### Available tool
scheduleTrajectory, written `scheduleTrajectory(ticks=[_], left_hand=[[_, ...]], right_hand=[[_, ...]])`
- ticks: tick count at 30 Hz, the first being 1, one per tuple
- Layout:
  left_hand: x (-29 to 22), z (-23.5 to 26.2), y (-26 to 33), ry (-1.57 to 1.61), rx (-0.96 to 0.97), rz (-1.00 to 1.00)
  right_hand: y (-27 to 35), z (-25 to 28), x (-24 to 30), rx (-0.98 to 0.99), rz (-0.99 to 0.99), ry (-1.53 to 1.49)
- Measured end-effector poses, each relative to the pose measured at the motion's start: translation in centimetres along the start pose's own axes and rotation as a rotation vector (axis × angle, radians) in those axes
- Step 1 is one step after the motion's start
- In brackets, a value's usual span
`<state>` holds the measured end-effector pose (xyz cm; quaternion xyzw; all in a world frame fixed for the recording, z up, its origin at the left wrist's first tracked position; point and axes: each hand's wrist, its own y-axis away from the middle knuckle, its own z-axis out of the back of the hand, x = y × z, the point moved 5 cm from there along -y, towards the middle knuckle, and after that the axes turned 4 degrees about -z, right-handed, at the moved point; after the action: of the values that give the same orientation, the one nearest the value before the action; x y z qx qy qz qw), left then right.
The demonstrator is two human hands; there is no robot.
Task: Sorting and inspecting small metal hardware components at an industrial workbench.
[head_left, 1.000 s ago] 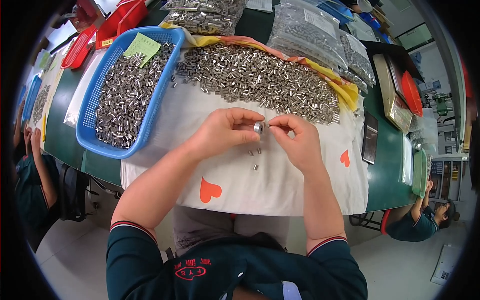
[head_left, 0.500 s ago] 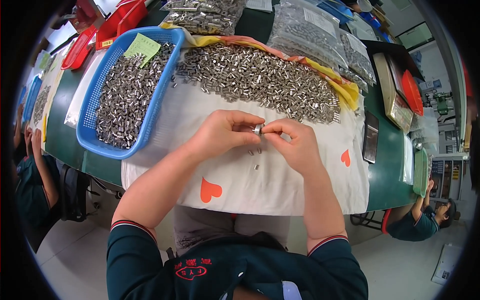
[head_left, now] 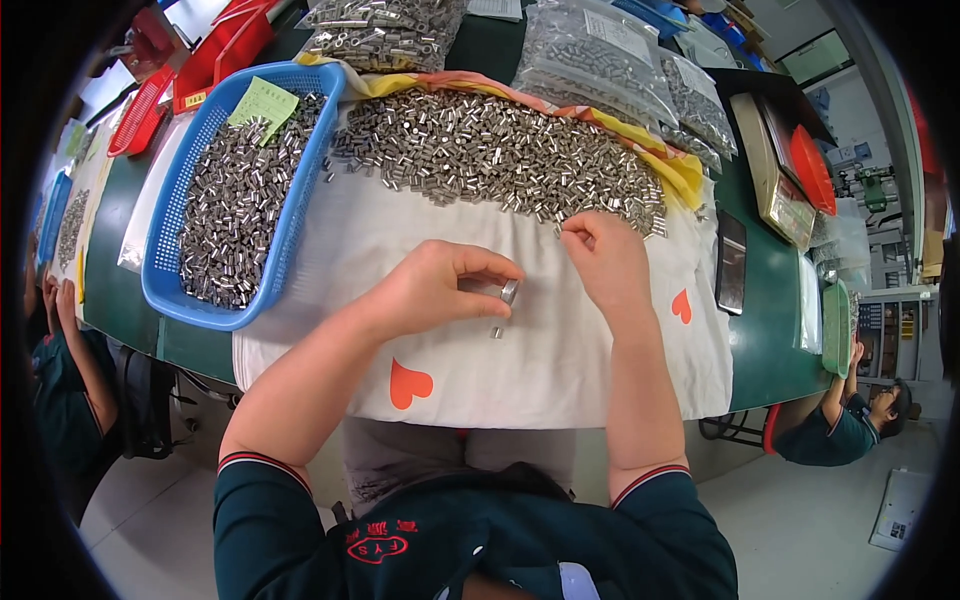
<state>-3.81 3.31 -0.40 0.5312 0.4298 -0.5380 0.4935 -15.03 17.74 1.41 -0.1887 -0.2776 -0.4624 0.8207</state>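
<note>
Between the thumb and fingers of my left hand [head_left: 440,290] is a small round metal ring [head_left: 510,291], held just above the white cloth [head_left: 560,370]. My right hand [head_left: 607,262] is closed in a pinch at the near edge of a wide pile of small shiny metal cylinders [head_left: 480,150]. One small metal cylinder [head_left: 558,230] shows at its fingertips. A loose metal cylinder [head_left: 497,333] lies on the cloth just below my left fingertips.
A blue basket [head_left: 152,270] full of similar cylinders stands left, with a green note [head_left: 263,108] on top. Bags of metal parts [head_left: 590,70] lie behind a yellow rolled cloth edge [head_left: 680,180]. A dark phone [head_left: 731,262] lies right. Other people sit at both sides.
My right hand has left the metal ring and moved up and right to the pile's edge. My left hand keeps the ring, now slightly lower. Fewer loose cylinders show beneath it.
</note>
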Motion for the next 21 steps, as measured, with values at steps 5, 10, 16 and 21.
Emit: scheduleTrajectory(ticks=[5, 10, 16, 21], left_hand=[[0.0, 0.0, -0.2, 0.035, -0.012, -0.003], [0.7, 0.4, -0.3, 0.155, -0.046, 0.034], [1.1, 1.0, -0.6, 0.32, -0.149, 0.068], [1.3, 1.0, -0.5, 0.315, -0.146, 0.036]], right_hand=[[0.1, -0.7, 0.8, -0.048, 0.114, 0.236], [0.4, -1.1, 1.0, -0.053, 0.165, 0.199], [1.8, -0.5, 3.4, 0.126, 0.084, -0.338], [2.2, -1.7, 3.9, 0.266, 0.075, -0.434]])
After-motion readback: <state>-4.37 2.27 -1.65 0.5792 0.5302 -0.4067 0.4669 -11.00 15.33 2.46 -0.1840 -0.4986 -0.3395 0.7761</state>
